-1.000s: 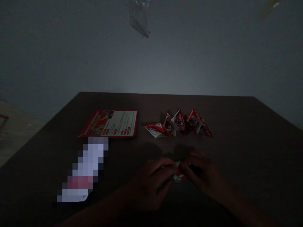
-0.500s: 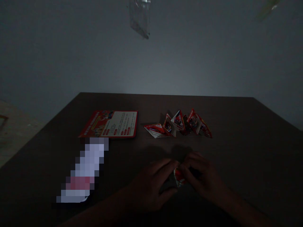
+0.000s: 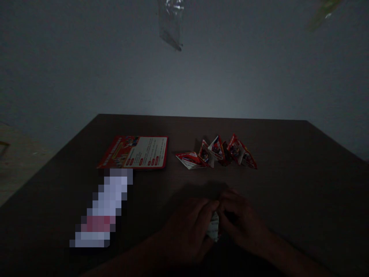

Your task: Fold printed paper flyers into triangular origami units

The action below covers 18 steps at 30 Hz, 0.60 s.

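Note:
Both hands meet low in the middle of the head view, closed on a small piece of folded printed paper (image 3: 213,227). A pale face with faint lines of print shows between them; the rest is hidden by fingers and shadow. My left hand (image 3: 186,227) grips it from the left, its fingertips at the top edge. From the other side my right hand (image 3: 242,219) pinches it, touching the left fingertips. Beyond the hands stand several folded red and white paper pieces (image 3: 217,149), set in a zigzag row.
A red and white printed card or booklet (image 3: 150,152) lies at the left on the dark table (image 3: 273,138). Nearer me is a bright phone-like slab (image 3: 103,204), its face pixelated. A pale wall (image 3: 230,69) rises behind, with a clear plastic bag (image 3: 171,25) on it.
The paper between my hands has turned from a red face to a pale printed one. My hands have shifted slightly and remain together.

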Each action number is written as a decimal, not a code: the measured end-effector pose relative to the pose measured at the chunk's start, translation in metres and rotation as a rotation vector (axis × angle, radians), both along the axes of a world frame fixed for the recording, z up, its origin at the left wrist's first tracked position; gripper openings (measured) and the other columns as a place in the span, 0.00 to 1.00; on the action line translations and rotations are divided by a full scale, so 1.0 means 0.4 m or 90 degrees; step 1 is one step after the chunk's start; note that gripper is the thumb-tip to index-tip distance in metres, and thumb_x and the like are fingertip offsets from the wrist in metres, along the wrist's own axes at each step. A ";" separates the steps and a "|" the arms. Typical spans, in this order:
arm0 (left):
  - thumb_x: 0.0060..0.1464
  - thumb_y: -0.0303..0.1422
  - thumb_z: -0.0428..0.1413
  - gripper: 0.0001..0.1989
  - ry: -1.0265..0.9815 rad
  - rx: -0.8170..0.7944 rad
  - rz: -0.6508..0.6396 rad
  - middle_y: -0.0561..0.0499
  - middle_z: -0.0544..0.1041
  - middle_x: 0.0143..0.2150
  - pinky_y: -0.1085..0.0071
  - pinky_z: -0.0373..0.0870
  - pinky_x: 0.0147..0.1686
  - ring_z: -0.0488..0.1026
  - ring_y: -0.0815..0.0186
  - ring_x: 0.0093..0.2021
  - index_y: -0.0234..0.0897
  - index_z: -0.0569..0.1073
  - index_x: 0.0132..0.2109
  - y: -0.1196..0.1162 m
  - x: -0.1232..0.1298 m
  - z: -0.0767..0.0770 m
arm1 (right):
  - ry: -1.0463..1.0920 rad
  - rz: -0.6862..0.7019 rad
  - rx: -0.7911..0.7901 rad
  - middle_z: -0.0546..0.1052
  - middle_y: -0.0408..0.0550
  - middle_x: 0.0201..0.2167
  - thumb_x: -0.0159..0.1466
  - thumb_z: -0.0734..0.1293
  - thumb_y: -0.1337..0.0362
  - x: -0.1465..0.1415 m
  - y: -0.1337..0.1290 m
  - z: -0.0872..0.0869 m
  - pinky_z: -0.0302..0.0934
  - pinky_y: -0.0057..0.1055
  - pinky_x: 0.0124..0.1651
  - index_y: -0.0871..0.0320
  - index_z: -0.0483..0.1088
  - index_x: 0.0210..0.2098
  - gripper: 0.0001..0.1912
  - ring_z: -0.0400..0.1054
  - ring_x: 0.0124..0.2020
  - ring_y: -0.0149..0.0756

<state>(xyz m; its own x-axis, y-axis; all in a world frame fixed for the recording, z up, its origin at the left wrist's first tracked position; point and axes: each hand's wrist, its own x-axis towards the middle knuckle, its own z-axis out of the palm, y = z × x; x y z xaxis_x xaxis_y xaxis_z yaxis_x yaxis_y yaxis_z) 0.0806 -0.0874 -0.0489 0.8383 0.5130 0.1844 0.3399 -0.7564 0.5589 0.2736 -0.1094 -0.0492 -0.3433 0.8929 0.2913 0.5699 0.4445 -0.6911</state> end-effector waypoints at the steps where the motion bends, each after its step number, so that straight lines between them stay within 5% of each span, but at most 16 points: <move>1: 0.51 0.26 0.54 0.31 -0.003 -0.007 0.001 0.38 0.65 0.57 0.58 0.62 0.55 0.63 0.55 0.56 0.32 0.52 0.61 0.001 0.001 0.004 | -0.001 0.005 -0.006 0.66 0.43 0.21 0.62 0.59 0.72 0.002 0.000 0.002 0.55 0.32 0.34 0.58 0.61 0.22 0.13 0.62 0.27 0.32; 9: 0.61 0.29 0.46 0.09 -0.035 -0.084 0.072 0.44 0.70 0.45 0.63 0.66 0.47 0.67 0.60 0.45 0.35 0.64 0.48 0.014 0.004 0.019 | 0.012 0.014 -0.046 0.70 0.45 0.25 0.64 0.59 0.70 0.018 0.007 0.010 0.57 0.33 0.35 0.57 0.67 0.29 0.09 0.64 0.29 0.34; 18: 0.62 0.30 0.44 0.08 -0.057 -0.122 0.104 0.45 0.71 0.41 0.65 0.65 0.42 0.67 0.62 0.41 0.36 0.64 0.46 0.021 0.000 0.010 | 0.069 0.000 -0.010 0.73 0.45 0.28 0.62 0.62 0.72 0.023 0.001 0.009 0.59 0.34 0.36 0.56 0.69 0.35 0.06 0.67 0.31 0.35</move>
